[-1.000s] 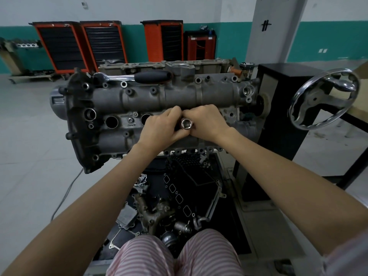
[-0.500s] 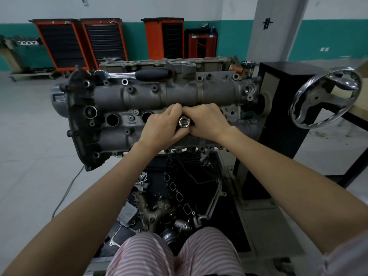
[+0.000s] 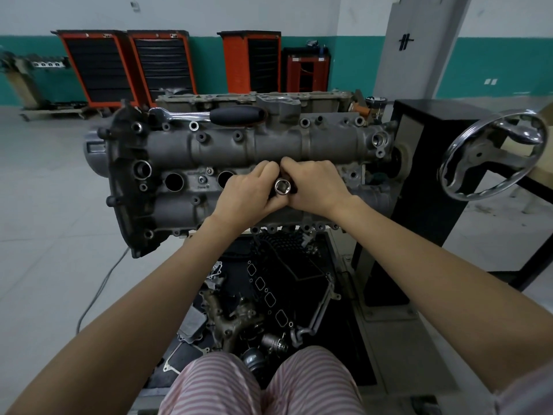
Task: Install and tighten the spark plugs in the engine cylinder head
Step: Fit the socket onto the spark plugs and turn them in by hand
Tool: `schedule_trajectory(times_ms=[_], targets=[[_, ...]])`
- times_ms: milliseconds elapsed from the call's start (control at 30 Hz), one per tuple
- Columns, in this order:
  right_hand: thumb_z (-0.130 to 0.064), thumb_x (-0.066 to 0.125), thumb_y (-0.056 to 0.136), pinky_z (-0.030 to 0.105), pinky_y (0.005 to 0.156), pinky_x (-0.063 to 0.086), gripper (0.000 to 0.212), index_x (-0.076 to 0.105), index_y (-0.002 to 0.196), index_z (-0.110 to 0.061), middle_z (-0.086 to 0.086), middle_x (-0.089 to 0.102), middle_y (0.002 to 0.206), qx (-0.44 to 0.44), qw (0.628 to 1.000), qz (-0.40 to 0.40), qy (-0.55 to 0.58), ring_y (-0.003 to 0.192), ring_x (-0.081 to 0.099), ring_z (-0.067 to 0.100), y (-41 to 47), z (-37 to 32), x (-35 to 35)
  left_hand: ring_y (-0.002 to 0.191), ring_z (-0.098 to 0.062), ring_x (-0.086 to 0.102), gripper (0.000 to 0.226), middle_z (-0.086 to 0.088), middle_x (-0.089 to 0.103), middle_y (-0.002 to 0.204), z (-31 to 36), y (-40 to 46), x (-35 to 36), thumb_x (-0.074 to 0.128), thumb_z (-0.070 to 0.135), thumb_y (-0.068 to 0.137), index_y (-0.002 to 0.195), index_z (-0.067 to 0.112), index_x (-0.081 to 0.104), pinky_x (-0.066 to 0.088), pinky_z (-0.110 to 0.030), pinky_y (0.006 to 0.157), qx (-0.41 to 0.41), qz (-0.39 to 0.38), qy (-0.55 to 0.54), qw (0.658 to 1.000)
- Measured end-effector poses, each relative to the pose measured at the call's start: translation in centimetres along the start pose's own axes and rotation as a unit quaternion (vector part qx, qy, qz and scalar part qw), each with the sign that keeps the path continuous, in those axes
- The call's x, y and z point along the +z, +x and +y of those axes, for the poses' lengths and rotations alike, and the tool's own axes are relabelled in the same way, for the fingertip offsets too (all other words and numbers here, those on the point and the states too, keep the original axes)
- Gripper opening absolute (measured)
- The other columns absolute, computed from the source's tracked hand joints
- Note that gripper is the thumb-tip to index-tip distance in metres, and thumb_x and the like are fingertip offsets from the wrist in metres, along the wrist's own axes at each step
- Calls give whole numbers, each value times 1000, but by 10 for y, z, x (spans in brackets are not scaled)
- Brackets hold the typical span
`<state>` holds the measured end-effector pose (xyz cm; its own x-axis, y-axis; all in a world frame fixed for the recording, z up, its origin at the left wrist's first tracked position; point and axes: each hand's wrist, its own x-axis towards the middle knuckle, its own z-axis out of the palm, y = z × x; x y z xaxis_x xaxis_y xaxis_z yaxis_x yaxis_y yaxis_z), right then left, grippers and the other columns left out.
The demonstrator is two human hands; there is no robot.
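Both hands meet over the cylinder head (image 3: 209, 151): left hand (image 3: 245, 193) and right hand (image 3: 317, 187) grasp a chrome socket (image 3: 282, 187) between them. Two open plug holes (image 3: 174, 181) lie at nine o'clock; a ratchet (image 3: 209, 115) rests at eleven o'clock, beyond.

No legible text anywhere; only faint cast lettering on the cylinder head cover (image 3: 203, 187) between two spark plug holes, too small to read.
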<state>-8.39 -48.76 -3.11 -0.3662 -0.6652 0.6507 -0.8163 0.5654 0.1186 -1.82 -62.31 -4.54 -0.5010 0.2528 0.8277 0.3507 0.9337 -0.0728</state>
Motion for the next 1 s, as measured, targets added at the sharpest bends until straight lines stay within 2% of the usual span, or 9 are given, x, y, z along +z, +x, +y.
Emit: schedule_trajectory(times_ms=[67,200,333,467,567,633,833,933,1000], targets=[[-23,58,78,32,53,30,23,57,93,-6,11,67,76,-8,1000,2,-4,72,62,36,0,1,0,39,-32,48,30,-12,52,63,1,-1,0,45,29,79,69,0,48,25,-23,39,-5,0,-3,1000],[-10,65,72,31,46,31,9,60,70,-3,15,62,59,-15,999,24,20,54,59,37,0,-2,-4,42,-31,48,31,-8,51,62,0,-2,1,49,32,79,70,3,46,24,-23,41,-22,10,-12,1000],[-3,74,61,25,42,32,18,56,55,-4,13,58,49,-13,997,55,43,40,54,32,-3,-5,-6,42,-29,49,34,-7,52,58,-3,-2,3,52,33,83,65,5,48,28,-25,39,-19,17,-10,1000],[-15,68,71,31,46,34,14,58,71,-4,12,63,60,4,999,30,26,54,59,35,-2,-3,-4,41,-30,50,32,-8,53,55,-3,-3,2,49,27,84,63,3,49,29,-25,39,-7,11,-20,1000],[-24,63,75,30,49,29,25,56,89,-5,10,66,69,6,1000,13,-6,63,61,35,-1,-1,-1,39,-31,48,30,-11,53,60,0,-2,-1,46,27,81,66,1,48,26,-24,39,-7,-3,-12,1000],[-24,61,76,31,50,30,27,56,94,-5,11,67,71,1,1000,11,-20,65,62,36,0,-1,0,38,-31,47,31,-12,53,63,1,-2,-1,45,28,81,69,0,49,23,-22,41,-6,-8,0,1000],[-12,62,73,34,48,35,8,60,74,-4,15,63,63,-7,1000,12,19,58,59,38,-1,-1,-4,40,-27,48,35,-6,52,55,0,-2,0,50,34,82,65,4,49,23,-22,43,-25,13,-2,1000],[-5,72,62,28,42,35,16,57,57,-4,14,58,50,-6,998,47,47,44,55,34,-3,-3,-6,40,-26,50,43,-7,53,48,-2,-2,1,51,39,83,56,5,52,29,-23,41,-39,22,-10,999],[-6,72,62,27,41,33,19,55,53,-4,14,56,47,-2,997,51,53,40,53,33,-3,-5,-7,40,-27,51,46,-8,54,47,-4,-2,2,50,39,85,54,4,54,32,-26,40,-35,20,-11,999]])
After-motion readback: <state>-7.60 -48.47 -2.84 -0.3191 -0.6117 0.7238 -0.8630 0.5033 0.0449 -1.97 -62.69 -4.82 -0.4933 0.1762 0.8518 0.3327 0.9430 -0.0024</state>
